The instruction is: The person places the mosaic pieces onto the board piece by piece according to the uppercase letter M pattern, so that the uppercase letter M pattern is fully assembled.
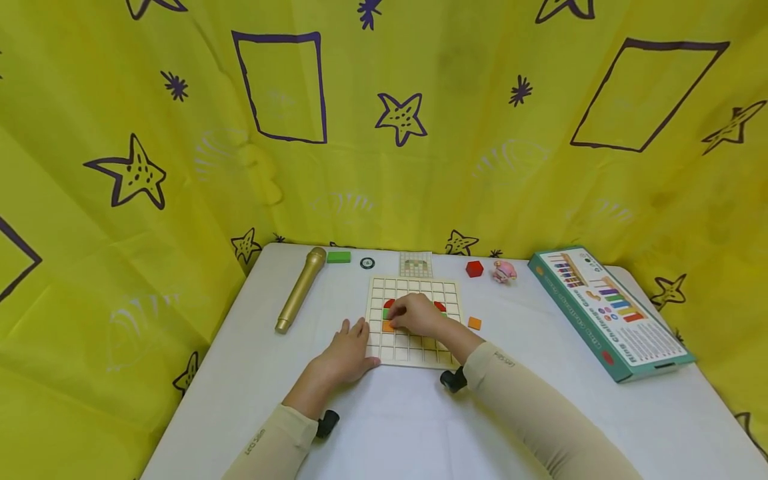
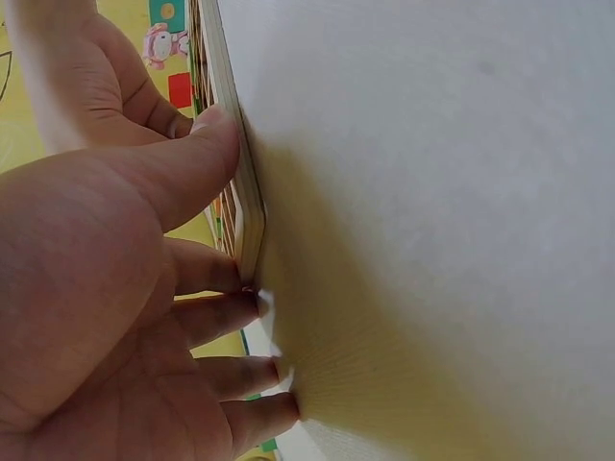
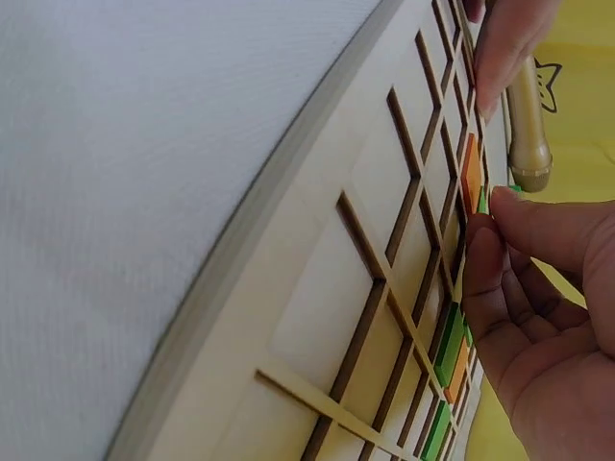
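Observation:
A pale wooden grid board (image 1: 414, 357) lies on the white table. My right hand (image 1: 418, 315) reaches over it, thumb and forefinger pinching at the edge of an orange tile (image 3: 471, 175) in the board's left part. A green tile (image 1: 386, 313) and a red piece (image 1: 389, 303) sit just behind that orange one. More green tiles (image 3: 448, 346) and another red piece (image 1: 440, 307) show towards the right side, partly behind the hand. My left hand (image 1: 344, 353) steadies the board's near left corner, its thumb along the front edge and its extended fingertips (image 2: 252, 309) down at the left side.
Right of the board lies a loose orange tile (image 1: 475, 323). Behind it are a patterned grid card (image 1: 416, 265), a red block (image 1: 475, 269) and a pink figurine (image 1: 504, 271). A gold microphone (image 1: 301, 289), green block (image 1: 339, 257) and black disc (image 1: 367, 263) lie left; a game box (image 1: 609, 313) right.

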A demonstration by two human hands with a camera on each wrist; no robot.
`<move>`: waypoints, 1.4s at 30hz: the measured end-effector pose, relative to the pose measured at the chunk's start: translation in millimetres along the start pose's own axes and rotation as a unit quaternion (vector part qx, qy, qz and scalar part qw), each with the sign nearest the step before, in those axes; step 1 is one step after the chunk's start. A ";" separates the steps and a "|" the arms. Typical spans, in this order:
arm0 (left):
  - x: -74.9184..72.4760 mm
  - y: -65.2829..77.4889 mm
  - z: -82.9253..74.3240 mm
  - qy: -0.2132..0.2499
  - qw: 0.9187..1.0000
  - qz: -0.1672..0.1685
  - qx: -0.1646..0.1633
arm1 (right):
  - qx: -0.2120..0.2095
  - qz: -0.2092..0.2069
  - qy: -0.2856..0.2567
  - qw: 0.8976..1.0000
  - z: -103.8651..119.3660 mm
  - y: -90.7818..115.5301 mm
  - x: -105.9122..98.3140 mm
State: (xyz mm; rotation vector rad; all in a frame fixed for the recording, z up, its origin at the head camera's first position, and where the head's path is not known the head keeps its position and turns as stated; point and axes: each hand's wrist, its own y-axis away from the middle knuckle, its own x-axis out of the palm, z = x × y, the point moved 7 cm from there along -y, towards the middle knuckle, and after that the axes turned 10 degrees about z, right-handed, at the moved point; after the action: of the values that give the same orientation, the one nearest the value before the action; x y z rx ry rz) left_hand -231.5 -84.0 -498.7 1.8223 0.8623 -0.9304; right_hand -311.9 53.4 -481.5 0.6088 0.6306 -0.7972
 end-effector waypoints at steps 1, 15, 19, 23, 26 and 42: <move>-0.2 0.1 -0.3 0.000 1.000 0.000 0.000 | 0.001 0.000 -0.005 1.000 -1.0 0.8 -1.1; -0.8 1.4 -2.2 -0.003 1.000 0.007 -0.009 | 0.020 -0.007 -0.030 0.999 -18.3 13.4 -24.0; -1.3 1.6 -2.4 0.003 1.000 0.005 -0.012 | 0.034 -0.002 -0.049 0.998 -25.7 18.1 -31.4; -2.0 2.4 -3.4 0.008 1.000 0.006 -0.016 | 0.041 -0.003 -0.057 0.998 -34.9 23.4 -38.9; -2.6 3.0 -4.1 0.011 1.000 0.006 -0.018 | 0.044 -0.007 -0.049 0.998 -41.9 28.1 -45.5; -0.4 1.7 -2.5 0.011 1.000 0.000 -0.014 | 0.094 -0.022 -0.048 0.994 -82.7 59.9 -67.5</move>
State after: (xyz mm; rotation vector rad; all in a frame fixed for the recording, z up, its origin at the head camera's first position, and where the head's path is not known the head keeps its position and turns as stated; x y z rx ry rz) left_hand -229.7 -82.4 -496.9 1.8120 0.8844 -0.8941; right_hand -323.9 174.9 -472.9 0.7259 0.4857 -0.9286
